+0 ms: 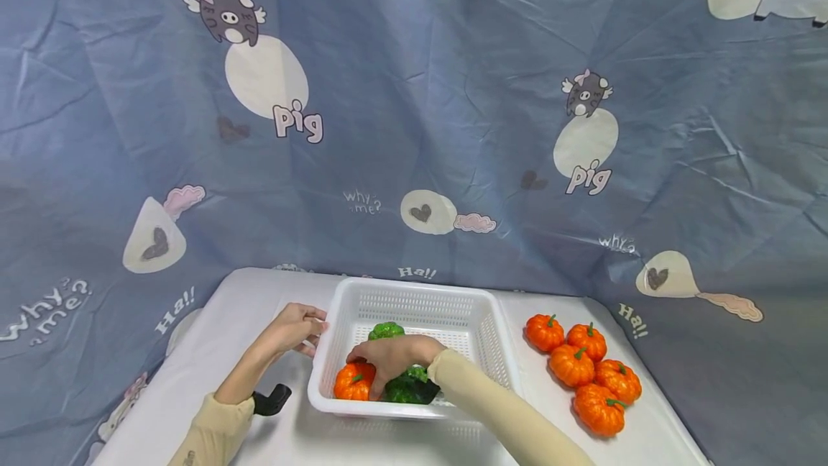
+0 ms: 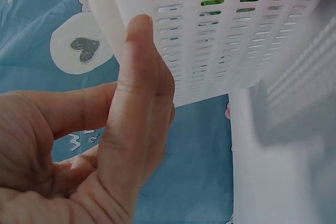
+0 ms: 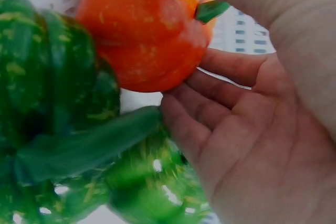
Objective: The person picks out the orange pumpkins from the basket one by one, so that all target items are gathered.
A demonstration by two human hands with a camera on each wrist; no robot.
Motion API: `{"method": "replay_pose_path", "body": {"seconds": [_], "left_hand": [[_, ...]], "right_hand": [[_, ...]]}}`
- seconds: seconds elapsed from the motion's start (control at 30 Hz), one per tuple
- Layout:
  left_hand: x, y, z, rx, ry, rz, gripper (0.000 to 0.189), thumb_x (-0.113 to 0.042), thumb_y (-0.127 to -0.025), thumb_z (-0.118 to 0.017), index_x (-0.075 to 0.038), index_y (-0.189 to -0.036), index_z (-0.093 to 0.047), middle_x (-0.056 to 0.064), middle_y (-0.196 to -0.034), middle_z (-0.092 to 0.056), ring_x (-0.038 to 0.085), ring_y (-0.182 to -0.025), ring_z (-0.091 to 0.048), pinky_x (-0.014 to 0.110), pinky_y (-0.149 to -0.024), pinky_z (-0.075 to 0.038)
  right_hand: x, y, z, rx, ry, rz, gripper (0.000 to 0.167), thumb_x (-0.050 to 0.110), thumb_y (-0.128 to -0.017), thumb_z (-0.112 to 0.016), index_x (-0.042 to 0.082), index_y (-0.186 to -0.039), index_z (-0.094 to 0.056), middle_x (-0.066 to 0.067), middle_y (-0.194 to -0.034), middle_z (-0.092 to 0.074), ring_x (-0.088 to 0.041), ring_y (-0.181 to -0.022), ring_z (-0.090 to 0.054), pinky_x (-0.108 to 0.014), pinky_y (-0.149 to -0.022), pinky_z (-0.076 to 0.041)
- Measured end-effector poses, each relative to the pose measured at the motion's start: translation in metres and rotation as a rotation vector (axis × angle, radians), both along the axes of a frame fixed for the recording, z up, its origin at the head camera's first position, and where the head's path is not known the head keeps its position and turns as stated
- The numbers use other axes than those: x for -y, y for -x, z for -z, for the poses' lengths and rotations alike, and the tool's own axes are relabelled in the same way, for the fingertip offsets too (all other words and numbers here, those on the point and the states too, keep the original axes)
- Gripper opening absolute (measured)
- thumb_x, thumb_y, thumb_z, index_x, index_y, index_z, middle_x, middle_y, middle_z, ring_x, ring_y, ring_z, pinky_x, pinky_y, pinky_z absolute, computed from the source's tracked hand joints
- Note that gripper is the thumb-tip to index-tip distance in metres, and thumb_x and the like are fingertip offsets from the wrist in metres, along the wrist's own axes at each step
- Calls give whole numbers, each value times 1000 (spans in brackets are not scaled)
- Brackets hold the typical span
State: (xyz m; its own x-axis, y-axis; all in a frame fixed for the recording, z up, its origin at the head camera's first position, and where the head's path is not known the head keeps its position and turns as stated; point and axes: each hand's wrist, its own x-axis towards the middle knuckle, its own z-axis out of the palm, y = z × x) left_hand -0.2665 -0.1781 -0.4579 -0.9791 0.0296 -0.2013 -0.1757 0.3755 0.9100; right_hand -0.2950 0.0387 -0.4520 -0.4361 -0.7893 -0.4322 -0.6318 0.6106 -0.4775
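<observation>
A white plastic basket with slotted walls stands on the table. Inside its front left corner, my right hand grips an orange pumpkin, thumb on one side and fingers on the other in the right wrist view. Next to it lie several green pumpkins, partly covered by the hand and sleeve in the head view. My left hand is at the basket's left side. In the left wrist view its fingertips are right at the basket wall, fingers loosely bent.
Several orange pumpkins sit in a group on the table, right of the basket. A black wrist mount sticks out from the left sleeve. Behind the white table hangs a blue cloth with pig prints.
</observation>
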Motion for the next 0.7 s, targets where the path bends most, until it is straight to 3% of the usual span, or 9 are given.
{"method": "replay_pose_path", "body": {"seconds": [0.17, 0.3, 0.53, 0.7], "left_hand": [[-1, 0, 0, 6, -3, 1, 33, -6, -91, -60, 11, -119, -57, 13, -89, -67, 17, -68, -64, 35, -57, -61], [-1, 0, 0, 0, -3, 3, 32, -6, -91, -61, 11, -118, -58, 12, -88, -67, 17, -67, -64, 35, -57, -61], [0, 0, -1, -14, -9, 13, 31, -5, -91, -60, 12, -117, -58, 13, -87, -68, 17, -65, -65, 35, -57, -61], [1, 0, -1, -16, -12, 15, 32, -6, -92, -59, 12, -118, -57, 14, -86, -68, 18, -66, -66, 35, -57, -61]], "right_hand": [[-5, 1, 6, -17, 17, 44, 70, 20, -72, -85, 14, -133, -51, 10, -115, -59, 2, -98, -53, -14, -89, -47], [-14, 3, 1, -27, 98, 83, 71, 25, -72, -85, 13, -134, -52, 10, -117, -59, 1, -103, -54, -15, -91, -47], [-44, 2, -26, -90, 264, 188, 69, 25, -72, -82, 14, -133, -54, 8, -120, -56, -4, -105, -54, -17, -89, -49], [-83, -7, -44, -138, 368, 304, 69, 24, -70, -80, 11, -133, -54, 3, -119, -57, -11, -106, -57, -32, -92, -54]]}}
